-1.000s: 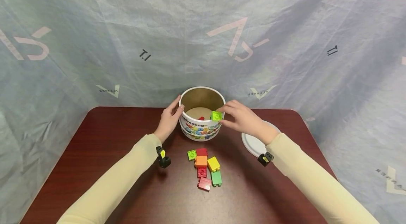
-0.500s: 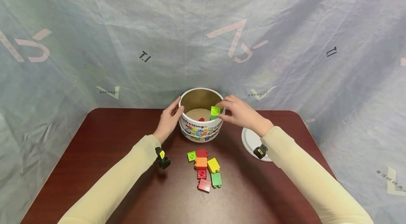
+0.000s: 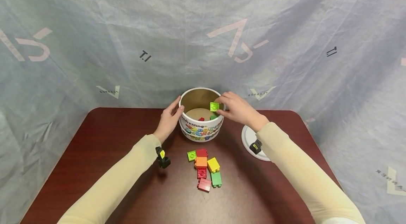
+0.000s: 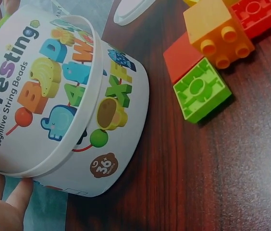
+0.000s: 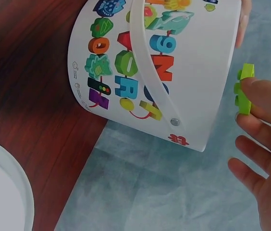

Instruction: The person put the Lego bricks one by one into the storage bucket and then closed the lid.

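A white round bucket (image 3: 197, 133) printed with colourful letters and animals stands near the table's back edge. My left hand (image 3: 168, 121) rests on its left side, the fingers fairly straight and the thumb at the front of the rim. Over the right part of the opening, my right hand (image 3: 240, 109) pinches a lime-green toy brick (image 5: 246, 89) between thumb and fingers; its hollow underside faces the head camera. Inside the bucket, a small red piece (image 3: 201, 119) and a green piece (image 3: 213, 117) show just behind the front rim.
Several bricks lie in front of the bucket: a lime one (image 3: 191, 155), an orange one (image 3: 201, 162), a yellow one (image 3: 213, 164), a green one (image 3: 216, 179) and red ones. A white round lid (image 3: 248, 139) lies under the right forearm. Cloth hangs behind the table.
My right hand has moved left and slightly farther back with the lime-green brick, from the right rim to over the opening. My left hand and the table bricks stay in place.
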`<act>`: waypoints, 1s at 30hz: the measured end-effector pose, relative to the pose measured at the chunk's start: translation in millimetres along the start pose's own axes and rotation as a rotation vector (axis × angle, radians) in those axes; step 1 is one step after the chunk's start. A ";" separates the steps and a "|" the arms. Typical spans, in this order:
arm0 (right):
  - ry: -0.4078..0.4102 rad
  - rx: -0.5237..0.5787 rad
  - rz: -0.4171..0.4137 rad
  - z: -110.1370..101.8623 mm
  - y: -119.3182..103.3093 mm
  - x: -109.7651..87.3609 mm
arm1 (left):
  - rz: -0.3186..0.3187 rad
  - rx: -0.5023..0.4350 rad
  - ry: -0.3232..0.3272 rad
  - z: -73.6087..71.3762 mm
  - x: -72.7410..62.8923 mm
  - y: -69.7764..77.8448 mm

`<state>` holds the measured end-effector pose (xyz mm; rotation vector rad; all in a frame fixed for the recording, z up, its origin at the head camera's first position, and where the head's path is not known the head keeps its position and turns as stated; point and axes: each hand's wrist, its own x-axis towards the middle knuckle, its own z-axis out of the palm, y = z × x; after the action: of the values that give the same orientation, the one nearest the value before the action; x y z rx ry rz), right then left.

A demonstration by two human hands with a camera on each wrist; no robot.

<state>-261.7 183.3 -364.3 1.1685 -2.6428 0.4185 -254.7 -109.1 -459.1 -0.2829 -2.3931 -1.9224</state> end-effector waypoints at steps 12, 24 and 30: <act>-0.002 -0.024 0.020 7.8 6.7 8.3 | -0.015 -0.009 -0.006 1.1 0.6 -0.5; -0.001 -0.037 0.014 9.3 5.3 21.7 | -0.006 0.000 0.001 0.1 -0.2 5.1; -0.006 -0.038 0.020 11.6 3.1 24.6 | -0.027 -0.012 -0.009 -0.9 -3.4 10.0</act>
<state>-281.2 164.5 -367.9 1.1349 -2.6569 0.3668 -249.6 -108.3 -449.8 -0.2612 -2.4037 -1.9520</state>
